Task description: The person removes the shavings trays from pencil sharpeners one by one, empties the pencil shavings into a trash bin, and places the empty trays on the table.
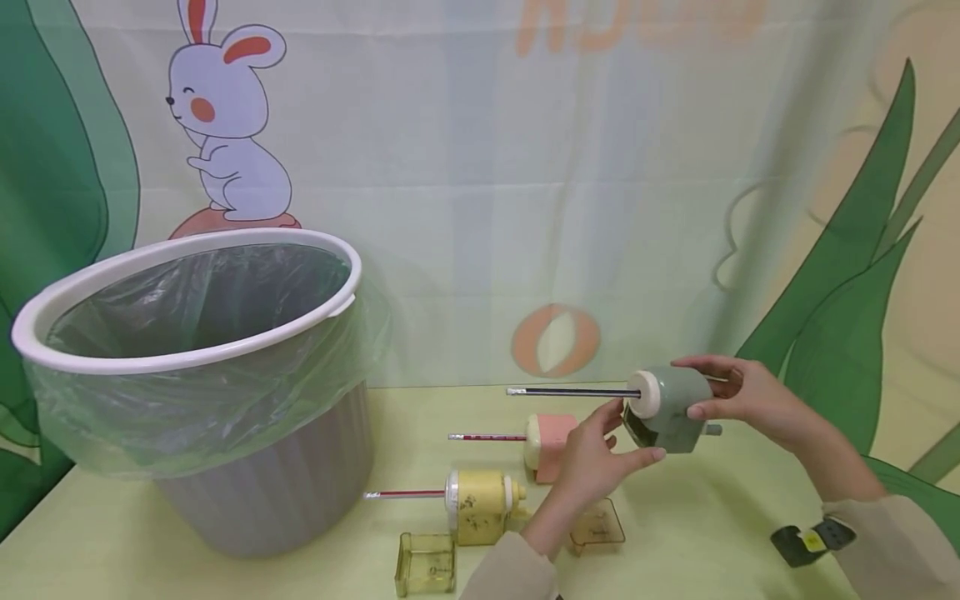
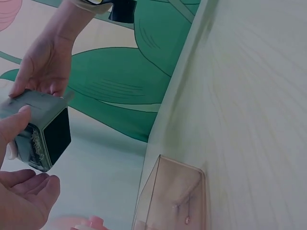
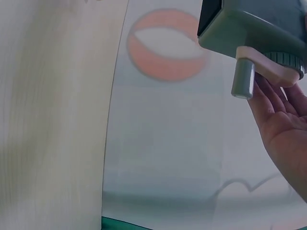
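My right hand [image 1: 757, 400] grips a grey-green crank pencil sharpener [image 1: 678, 417], raised above the table, with thumb and fingers near its crank end. A dark pencil [image 1: 573, 392] sticks out of its front, towards the left. My left hand [image 1: 592, 458] holds the sharpener's lower front, the thumb lying on its side in the left wrist view. Shavings [image 2: 37, 146] show there through the lower part, beside a dark face. In the right wrist view, the crank handle [image 3: 243, 79] points away from the body. A pink sharpener [image 1: 555, 442], partly hidden by my left hand, bears a red pencil [image 1: 487, 437].
A yellow sharpener [image 1: 480, 507] with another red pencil [image 1: 408, 494] stands in front. Two clear drawers, one yellow [image 1: 425, 565] and one pinkish [image 1: 600, 525], lie on the table. A grey bin [image 1: 285, 483] with a plastic liner stands left; a printed cloth [image 1: 450, 167] hangs behind.
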{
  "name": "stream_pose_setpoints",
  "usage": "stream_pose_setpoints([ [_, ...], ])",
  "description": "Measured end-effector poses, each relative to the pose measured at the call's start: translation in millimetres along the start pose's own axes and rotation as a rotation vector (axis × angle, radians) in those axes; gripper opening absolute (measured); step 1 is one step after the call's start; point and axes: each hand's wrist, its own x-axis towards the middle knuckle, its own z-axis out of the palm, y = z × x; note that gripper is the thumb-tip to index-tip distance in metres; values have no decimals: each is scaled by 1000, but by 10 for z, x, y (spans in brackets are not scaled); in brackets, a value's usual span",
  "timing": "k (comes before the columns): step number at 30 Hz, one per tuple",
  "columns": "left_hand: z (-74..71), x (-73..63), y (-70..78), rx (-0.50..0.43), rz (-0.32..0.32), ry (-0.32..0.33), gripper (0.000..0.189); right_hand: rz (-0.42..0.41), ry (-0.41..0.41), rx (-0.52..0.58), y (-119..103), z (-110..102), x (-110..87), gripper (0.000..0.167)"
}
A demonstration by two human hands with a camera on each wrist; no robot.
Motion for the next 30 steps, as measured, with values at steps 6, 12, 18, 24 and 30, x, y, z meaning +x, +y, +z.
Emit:
stream_pose_setpoints([
  [6, 4, 0, 2, -18, 28, 10, 52, -46, -60, 41, -11, 5, -15, 49],
  [12, 6, -11, -2, 15, 58, 30, 49, -90, -106, 65, -12, -12, -30, 50],
  [18, 6, -27, -4, 15, 46, 43, 47, -112, -118, 88, -21, -13, -44, 51],
  [24, -11, -35, 8, -3, 51, 45, 46, -158, -112, 95, -10, -17, -35, 53],
  [30, -9, -50, 0, -10, 37, 49, 46, -178, -123, 114, -3, -15, -36, 54],
])
